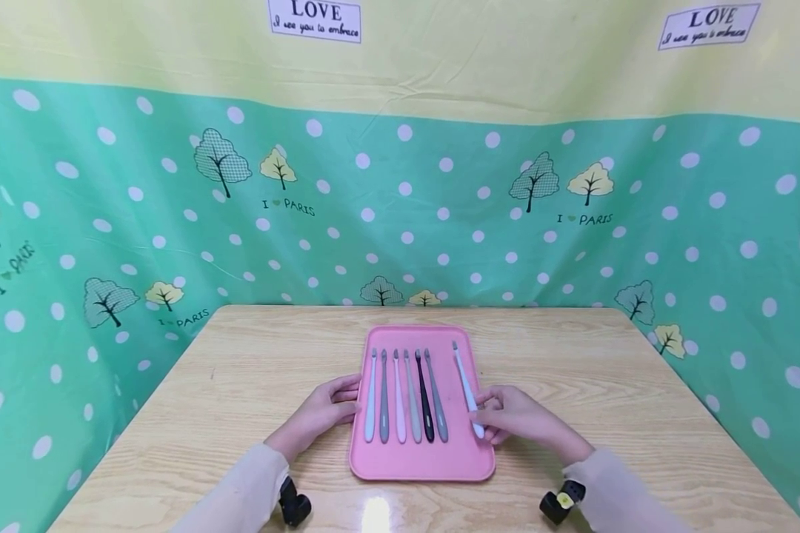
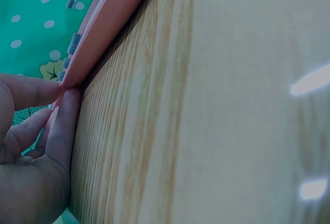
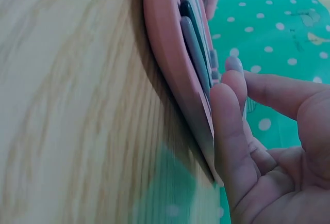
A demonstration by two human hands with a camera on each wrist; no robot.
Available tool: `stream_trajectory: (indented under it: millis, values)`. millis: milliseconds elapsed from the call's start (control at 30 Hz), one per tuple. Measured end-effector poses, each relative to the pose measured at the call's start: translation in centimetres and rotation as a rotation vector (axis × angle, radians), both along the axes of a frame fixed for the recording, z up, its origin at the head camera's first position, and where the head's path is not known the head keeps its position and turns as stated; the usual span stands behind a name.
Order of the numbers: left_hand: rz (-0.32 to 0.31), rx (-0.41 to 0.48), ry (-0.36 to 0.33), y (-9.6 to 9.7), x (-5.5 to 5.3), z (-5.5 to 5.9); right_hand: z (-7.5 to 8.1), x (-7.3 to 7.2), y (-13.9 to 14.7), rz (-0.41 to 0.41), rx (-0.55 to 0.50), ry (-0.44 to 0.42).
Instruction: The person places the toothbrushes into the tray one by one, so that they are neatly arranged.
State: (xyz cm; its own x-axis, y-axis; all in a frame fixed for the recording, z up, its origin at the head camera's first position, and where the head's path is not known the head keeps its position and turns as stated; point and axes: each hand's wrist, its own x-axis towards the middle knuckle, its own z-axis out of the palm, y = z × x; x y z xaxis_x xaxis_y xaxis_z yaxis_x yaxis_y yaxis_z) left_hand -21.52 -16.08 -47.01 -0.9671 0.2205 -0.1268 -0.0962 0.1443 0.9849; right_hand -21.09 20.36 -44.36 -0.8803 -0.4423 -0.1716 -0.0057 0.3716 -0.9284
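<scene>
A pink tray (image 1: 420, 465) lies on the table with several toothbrushes in a row, among them a pink one (image 1: 400, 414) and a black one (image 1: 426, 407), heads pointing away from me. My left hand (image 1: 323, 407) pinches the tray's left rim; the left wrist view shows thumb and finger at the tray wall (image 2: 111, 33). Between thumb and fingers, my right hand (image 1: 523, 418) holds a pale blue toothbrush (image 1: 465, 377) near its handle end, over the tray's right side. That handle's rounded tip (image 3: 234, 63) pokes out above the fingertips in the right wrist view.
The wooden table (image 1: 273, 333) extends to both sides of the tray and in front of it. A green dotted curtain (image 1: 440, 200) with a yellow upper part hangs behind the table and along both sides. Each wrist wears a small black camera.
</scene>
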Motion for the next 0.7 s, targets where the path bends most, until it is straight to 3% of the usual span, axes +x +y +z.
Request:
stream_trajectory:
  millis: [700]
  values:
    - [0.014, 0.003, -0.005, 0.0, 0.0, -0.1, -0.4, 0.1, -2.9, -0.051, 0.112, 0.079]
